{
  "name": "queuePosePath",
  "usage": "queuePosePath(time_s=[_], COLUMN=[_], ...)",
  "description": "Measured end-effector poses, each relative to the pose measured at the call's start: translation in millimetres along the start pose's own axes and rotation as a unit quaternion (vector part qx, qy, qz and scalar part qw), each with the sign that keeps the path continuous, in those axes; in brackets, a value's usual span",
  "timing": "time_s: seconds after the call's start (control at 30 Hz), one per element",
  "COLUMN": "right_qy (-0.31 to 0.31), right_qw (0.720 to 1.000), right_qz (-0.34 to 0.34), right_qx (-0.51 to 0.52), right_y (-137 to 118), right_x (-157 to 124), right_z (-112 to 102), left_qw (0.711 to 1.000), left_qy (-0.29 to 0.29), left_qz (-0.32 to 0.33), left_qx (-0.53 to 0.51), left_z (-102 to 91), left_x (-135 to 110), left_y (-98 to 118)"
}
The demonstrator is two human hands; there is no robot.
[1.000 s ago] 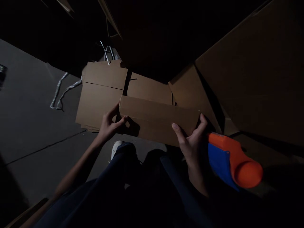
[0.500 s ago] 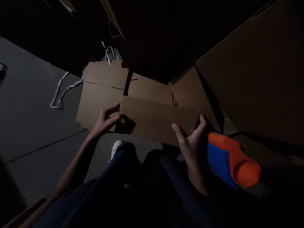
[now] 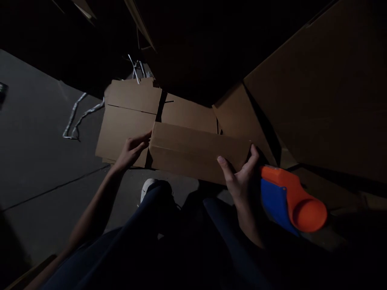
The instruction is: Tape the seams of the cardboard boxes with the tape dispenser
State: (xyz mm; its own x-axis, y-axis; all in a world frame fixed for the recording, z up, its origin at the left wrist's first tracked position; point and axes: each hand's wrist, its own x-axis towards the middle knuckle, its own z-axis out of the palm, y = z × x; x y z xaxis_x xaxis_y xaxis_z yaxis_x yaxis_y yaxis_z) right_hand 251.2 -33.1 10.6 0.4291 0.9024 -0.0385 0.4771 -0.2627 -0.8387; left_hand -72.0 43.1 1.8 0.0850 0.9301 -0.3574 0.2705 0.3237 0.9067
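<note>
A narrow brown cardboard box (image 3: 193,153) is held across the front of me, above the floor and my knees. My right hand (image 3: 242,171) grips its right end, the thumb on the near face and the fingers round the end. At the opposite end, my left hand (image 3: 133,151) has its fingers stretched out, their tips touching the box. Just right of my right hand is an orange and blue plastic tool (image 3: 293,197), which looks like a tape dispenser. What it rests on is too dark to make out.
Flattened cardboard sheets (image 3: 130,121) lie on the grey floor (image 3: 45,141) beyond the box. Crumpled silvery strips (image 3: 72,121) trail to their left. A large cardboard panel (image 3: 326,96) rises on the right. A white shoe (image 3: 147,189) shows below the box.
My left thumb has come off the near face of the box, and the left fingers now lie straighter at its end. My right hand keeps its grip. The view has shifted slightly.
</note>
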Motion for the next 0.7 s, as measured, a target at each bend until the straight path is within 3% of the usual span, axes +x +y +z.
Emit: queuePosePath(time_s=[0.17,0.47,0.7], right_qy=[-0.006,-0.001,0.003], right_qw=[1.000,1.000,1.000], right_qz=[-0.002,-0.002,-0.005], right_qx=[-0.008,-0.025,-0.027], right_y=[0.9,2.0,2.9], right_x=[-0.4,-0.4,-1.0], right_z=[0.4,0.6,1.7], left_qw=[1.000,0.999,0.999], left_qy=[0.010,-0.029,-0.031], left_qz=[-0.003,-0.025,-0.005], left_qx=[-0.027,0.000,0.015], left_z=[3.0,9.6,3.5], left_x=[-5.1,-10.2,-7.5], left_y=[-2.8,24.0,14.9])
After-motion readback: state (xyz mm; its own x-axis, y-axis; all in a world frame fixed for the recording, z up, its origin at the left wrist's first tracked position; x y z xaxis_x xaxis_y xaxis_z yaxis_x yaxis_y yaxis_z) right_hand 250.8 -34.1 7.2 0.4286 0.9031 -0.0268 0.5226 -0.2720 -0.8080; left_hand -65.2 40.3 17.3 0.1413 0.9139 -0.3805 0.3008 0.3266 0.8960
